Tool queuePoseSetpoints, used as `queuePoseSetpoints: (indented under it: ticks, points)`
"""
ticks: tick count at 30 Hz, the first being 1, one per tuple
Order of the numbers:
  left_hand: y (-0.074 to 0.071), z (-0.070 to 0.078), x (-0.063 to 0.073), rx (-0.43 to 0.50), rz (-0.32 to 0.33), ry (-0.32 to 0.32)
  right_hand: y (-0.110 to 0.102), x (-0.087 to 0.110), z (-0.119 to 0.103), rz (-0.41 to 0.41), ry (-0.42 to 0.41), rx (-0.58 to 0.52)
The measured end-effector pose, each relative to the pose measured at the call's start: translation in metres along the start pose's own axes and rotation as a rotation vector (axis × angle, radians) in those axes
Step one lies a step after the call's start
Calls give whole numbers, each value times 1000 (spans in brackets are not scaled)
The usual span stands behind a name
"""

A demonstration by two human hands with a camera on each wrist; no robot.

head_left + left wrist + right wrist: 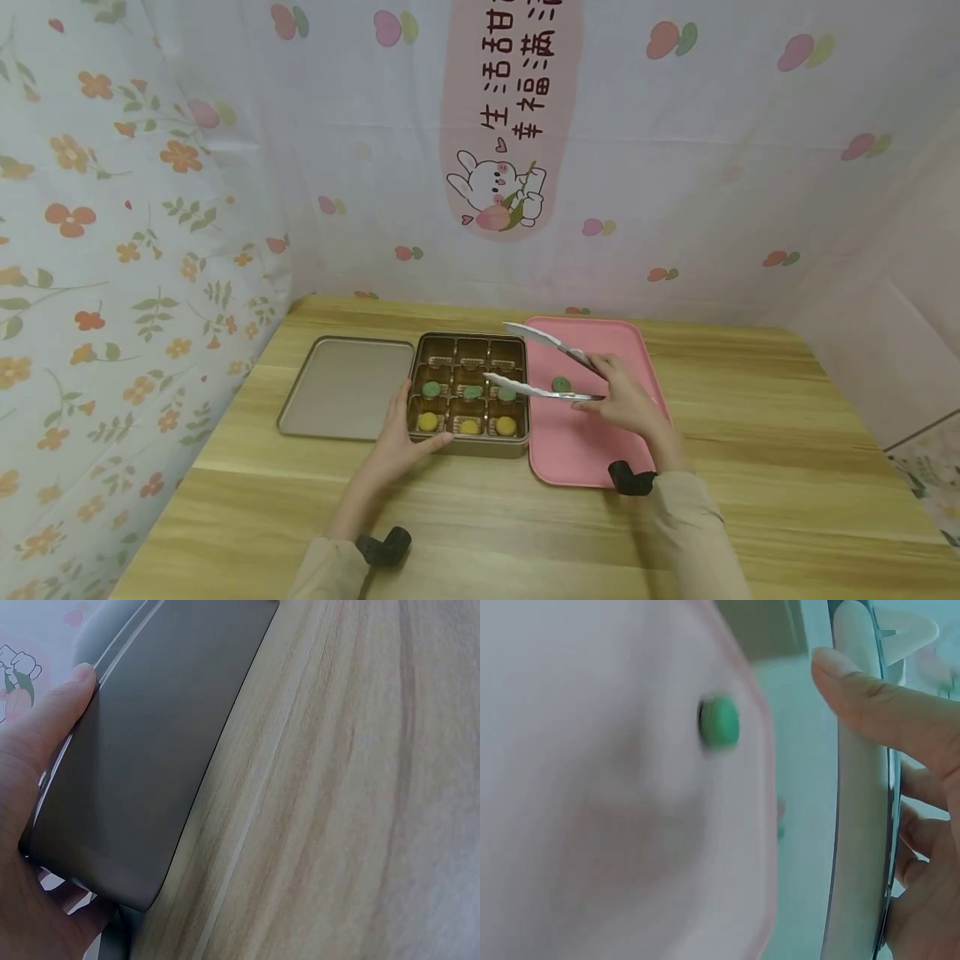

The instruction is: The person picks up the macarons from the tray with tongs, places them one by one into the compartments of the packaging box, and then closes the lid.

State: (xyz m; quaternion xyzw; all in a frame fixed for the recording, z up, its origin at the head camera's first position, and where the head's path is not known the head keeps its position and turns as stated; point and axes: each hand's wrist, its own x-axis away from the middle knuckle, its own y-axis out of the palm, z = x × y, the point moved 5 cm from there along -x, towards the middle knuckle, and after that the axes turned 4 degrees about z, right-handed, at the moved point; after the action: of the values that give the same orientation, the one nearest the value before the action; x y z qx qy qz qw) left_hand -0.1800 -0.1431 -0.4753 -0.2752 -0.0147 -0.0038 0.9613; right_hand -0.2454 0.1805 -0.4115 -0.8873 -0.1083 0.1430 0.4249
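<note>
A gold baking-tin-like box point(480, 447) holds a divided insert with three rows of compartments. Small round yellow sweets point(506, 426) lie in its front row and green ones point(431, 389), macaron-like, in the middle row; the back row looks bare. My left hand point(401, 442) grips the box's front left corner, thumb on the rim point(75, 686) and fingers at the side. In my right hand point(626, 400) are metal tongs point(536, 390) with white tips, their arms spread, reaching over the box's right side. Nothing shows between the tips. One green sweet point(561, 384) lies below the tongs.
That green sweet rests on a pink tray point(585, 458), right of the box. Flat on the left lies a gold lid point(348, 387). All stand on a wooden table point(480, 533), with a patterned cloth point(360, 183) hanging behind.
</note>
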Motion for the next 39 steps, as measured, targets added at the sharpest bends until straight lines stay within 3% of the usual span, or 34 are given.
queuePoseSetpoints:
  ticks: [7,12,28,39]
  points:
    - [-2,1,-1,13,-2,13,-23,26,45,-10,130,-16]
    - [-5,2,-1,12,3,17,-28,38,61,14,117,43]
    - [-2,2,1,20,-10,17,-33,44,65,55,71,155]
    - [-1,3,1,13,-16,6,-34,46,64,39,93,152]
